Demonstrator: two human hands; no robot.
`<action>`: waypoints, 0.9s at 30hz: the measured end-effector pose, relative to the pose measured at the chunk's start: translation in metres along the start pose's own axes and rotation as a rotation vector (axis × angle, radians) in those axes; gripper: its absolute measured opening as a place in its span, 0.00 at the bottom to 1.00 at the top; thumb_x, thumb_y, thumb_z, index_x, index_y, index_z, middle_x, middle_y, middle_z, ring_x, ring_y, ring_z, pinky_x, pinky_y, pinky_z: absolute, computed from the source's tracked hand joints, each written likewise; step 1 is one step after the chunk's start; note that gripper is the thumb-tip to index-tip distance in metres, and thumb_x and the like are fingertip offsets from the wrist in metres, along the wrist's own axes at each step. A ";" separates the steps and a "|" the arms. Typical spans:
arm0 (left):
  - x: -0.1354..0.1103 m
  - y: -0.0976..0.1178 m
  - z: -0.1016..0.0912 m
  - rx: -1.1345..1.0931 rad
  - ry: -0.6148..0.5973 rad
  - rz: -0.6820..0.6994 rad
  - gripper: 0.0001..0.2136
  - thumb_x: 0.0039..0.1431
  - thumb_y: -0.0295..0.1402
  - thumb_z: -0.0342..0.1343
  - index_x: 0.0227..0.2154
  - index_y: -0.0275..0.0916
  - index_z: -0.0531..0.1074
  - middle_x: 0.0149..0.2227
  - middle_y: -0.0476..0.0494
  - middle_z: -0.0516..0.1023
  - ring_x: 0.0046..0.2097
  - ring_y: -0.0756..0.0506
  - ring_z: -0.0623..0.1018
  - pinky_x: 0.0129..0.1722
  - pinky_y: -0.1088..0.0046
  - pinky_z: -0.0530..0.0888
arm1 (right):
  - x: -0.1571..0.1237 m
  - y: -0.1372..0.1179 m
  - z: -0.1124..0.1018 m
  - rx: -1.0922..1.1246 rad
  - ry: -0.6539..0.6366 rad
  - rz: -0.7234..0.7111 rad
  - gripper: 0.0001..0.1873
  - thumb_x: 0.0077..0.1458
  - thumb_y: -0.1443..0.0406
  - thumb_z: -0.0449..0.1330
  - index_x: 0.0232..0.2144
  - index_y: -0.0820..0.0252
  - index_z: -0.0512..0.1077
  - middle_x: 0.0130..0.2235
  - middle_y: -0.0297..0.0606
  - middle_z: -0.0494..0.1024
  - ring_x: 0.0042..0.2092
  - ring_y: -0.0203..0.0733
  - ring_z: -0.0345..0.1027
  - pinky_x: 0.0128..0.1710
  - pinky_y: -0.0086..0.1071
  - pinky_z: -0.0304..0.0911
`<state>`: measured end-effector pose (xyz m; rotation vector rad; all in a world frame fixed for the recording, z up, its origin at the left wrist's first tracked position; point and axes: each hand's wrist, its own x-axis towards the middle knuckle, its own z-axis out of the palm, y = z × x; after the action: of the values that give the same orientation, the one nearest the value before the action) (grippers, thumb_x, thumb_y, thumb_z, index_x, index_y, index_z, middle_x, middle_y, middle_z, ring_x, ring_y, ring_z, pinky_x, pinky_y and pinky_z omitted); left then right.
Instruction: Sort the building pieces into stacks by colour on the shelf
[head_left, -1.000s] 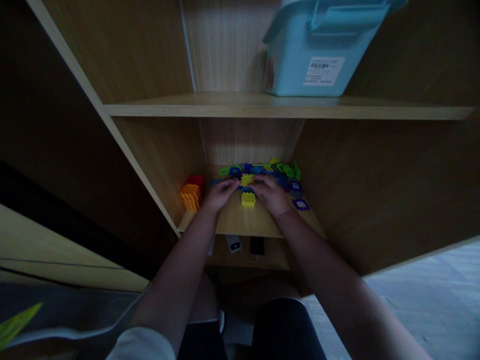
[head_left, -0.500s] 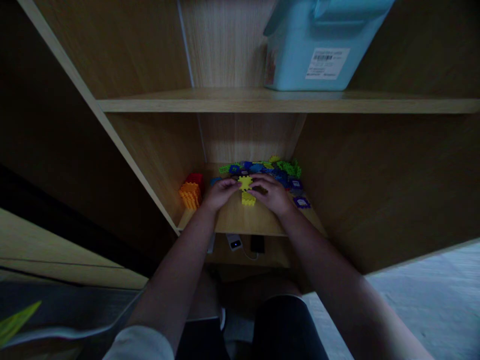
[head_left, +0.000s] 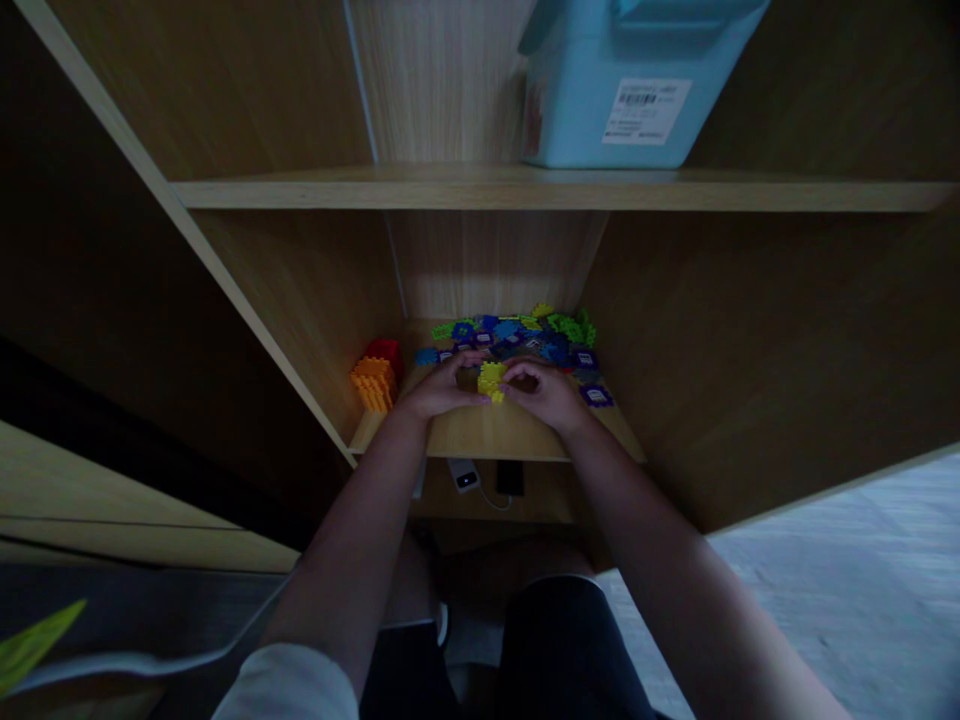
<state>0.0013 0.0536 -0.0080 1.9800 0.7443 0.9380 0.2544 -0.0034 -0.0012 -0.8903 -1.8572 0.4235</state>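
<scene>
Both my hands reach into a low wooden shelf compartment (head_left: 480, 435). My left hand (head_left: 439, 390) and my right hand (head_left: 546, 392) are closed from either side on a small stack of yellow toothed plastic tiles (head_left: 492, 380) that stands on the shelf board. Behind my hands lies a loose heap of blue, green and purple tiles (head_left: 525, 335). At the left of the compartment stand an orange stack (head_left: 373, 383) and a red stack (head_left: 385, 350) of the same tiles.
A light blue plastic bin (head_left: 622, 90) with a white label stands on the shelf above. A white device (head_left: 463, 474) with a cable and a dark object (head_left: 510, 478) lie under the shelf board. My knees are below.
A yellow tile that my hands held above the yellow stack has come down onto it; both hands now close round the stack. The view has shifted slightly downward.
</scene>
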 end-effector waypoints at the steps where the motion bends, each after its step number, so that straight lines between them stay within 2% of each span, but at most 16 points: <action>1: 0.000 -0.001 0.000 0.003 -0.016 0.001 0.44 0.44 0.45 0.80 0.65 0.41 0.71 0.67 0.33 0.73 0.69 0.33 0.72 0.73 0.51 0.64 | 0.000 0.000 0.001 0.002 -0.015 -0.001 0.09 0.62 0.54 0.70 0.37 0.51 0.80 0.48 0.42 0.84 0.50 0.48 0.79 0.52 0.43 0.73; 11: 0.000 -0.005 -0.003 0.028 -0.064 0.026 0.41 0.50 0.43 0.77 0.66 0.42 0.69 0.66 0.33 0.73 0.67 0.35 0.73 0.71 0.50 0.67 | -0.001 0.002 0.004 -0.019 -0.062 0.027 0.10 0.61 0.54 0.69 0.39 0.50 0.76 0.42 0.36 0.84 0.44 0.47 0.77 0.47 0.41 0.71; 27: 0.000 -0.001 -0.002 0.040 -0.064 0.020 0.39 0.52 0.47 0.76 0.64 0.41 0.70 0.63 0.33 0.76 0.66 0.36 0.74 0.70 0.51 0.68 | -0.003 0.010 0.005 -0.057 -0.090 0.069 0.12 0.60 0.54 0.68 0.41 0.50 0.75 0.43 0.37 0.83 0.44 0.47 0.76 0.47 0.42 0.71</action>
<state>-0.0010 0.0554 -0.0082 2.0462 0.7134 0.8732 0.2543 0.0018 -0.0122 -0.9899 -1.9327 0.4615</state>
